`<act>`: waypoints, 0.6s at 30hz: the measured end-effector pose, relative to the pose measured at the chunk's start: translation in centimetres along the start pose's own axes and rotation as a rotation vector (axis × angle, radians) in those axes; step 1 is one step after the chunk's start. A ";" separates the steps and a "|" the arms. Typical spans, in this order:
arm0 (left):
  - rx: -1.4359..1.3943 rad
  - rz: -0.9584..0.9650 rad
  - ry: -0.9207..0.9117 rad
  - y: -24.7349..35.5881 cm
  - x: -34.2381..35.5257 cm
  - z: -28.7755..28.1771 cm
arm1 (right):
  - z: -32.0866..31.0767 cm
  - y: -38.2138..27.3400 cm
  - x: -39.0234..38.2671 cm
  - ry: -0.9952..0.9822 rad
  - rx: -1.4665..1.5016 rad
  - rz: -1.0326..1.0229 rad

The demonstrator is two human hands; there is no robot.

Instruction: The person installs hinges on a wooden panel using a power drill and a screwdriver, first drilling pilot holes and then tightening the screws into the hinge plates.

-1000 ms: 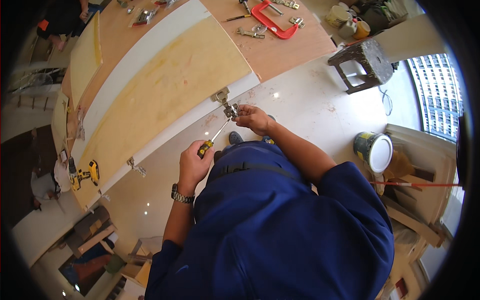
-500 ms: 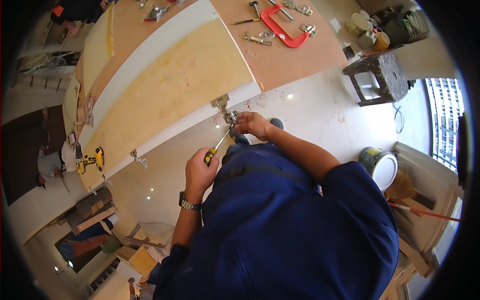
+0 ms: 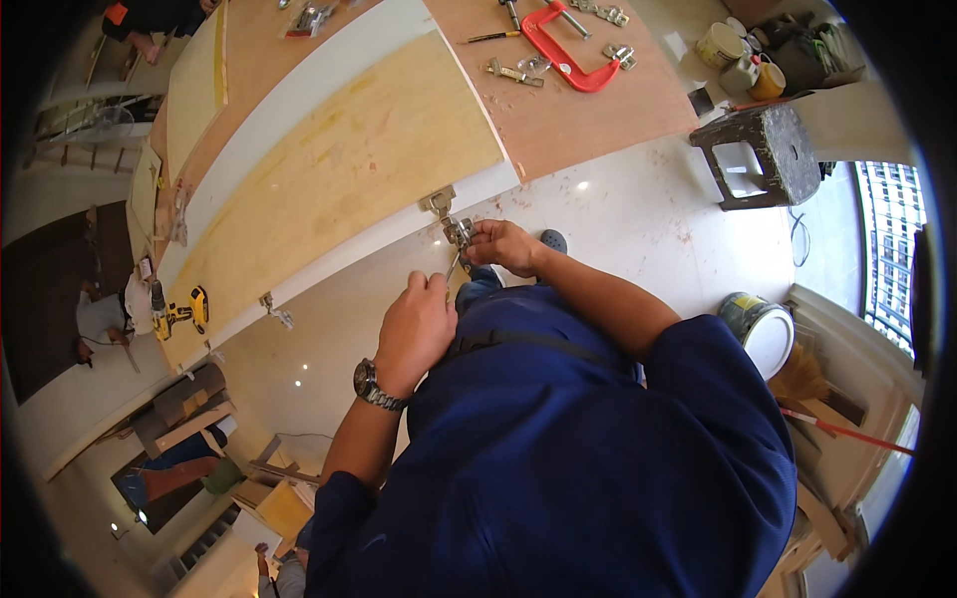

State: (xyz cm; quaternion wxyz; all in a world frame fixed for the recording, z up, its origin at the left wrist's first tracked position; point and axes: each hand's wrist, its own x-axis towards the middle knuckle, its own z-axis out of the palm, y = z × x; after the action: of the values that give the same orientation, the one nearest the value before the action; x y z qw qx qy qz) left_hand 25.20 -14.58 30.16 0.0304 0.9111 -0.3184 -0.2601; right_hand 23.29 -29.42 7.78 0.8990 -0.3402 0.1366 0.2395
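Note:
A long pale wooden panel (image 3: 349, 169) with a white edge lies on a workbench. A metal cabinet hinge (image 3: 449, 221) sticks out from its near edge. My right hand (image 3: 503, 244) pinches the hinge arm. My left hand (image 3: 417, 329), with a wristwatch, is closed around a screwdriver handle, and the thin shaft (image 3: 454, 267) points up at the hinge. A second hinge (image 3: 276, 311) sits farther left on the same edge.
A red clamp (image 3: 568, 45) and loose hinges (image 3: 513, 72) lie on the brown board. A yellow drill (image 3: 179, 311) rests at the panel's left end. A dark stool (image 3: 758, 154) and a paint bucket (image 3: 758, 324) stand on the glossy floor.
My left hand has risen toward the hinge, bringing the screwdriver tip up to it. The yellow handle, visible before, is now hidden in my fist. My right hand stays on the hinge.

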 end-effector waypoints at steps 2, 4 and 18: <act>0.040 0.012 -0.015 0.0 0.4 0.3 | 0.5 -0.2 -0.1 0.013 0.048 0.002; 0.080 0.025 -0.033 0.0 0.7 0.6 | 0.7 -0.1 -0.1 0.027 0.100 0.005; -0.048 -0.207 -0.016 1.0 1.8 1.0 | 1.1 0.5 0.3 0.116 0.102 -0.004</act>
State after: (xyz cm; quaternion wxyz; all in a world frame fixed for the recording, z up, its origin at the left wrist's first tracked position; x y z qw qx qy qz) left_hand 25.36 -16.34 28.74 0.0229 0.9361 -0.2162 -0.2766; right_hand 23.34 -28.30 8.19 0.9062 -0.3076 0.1997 0.2105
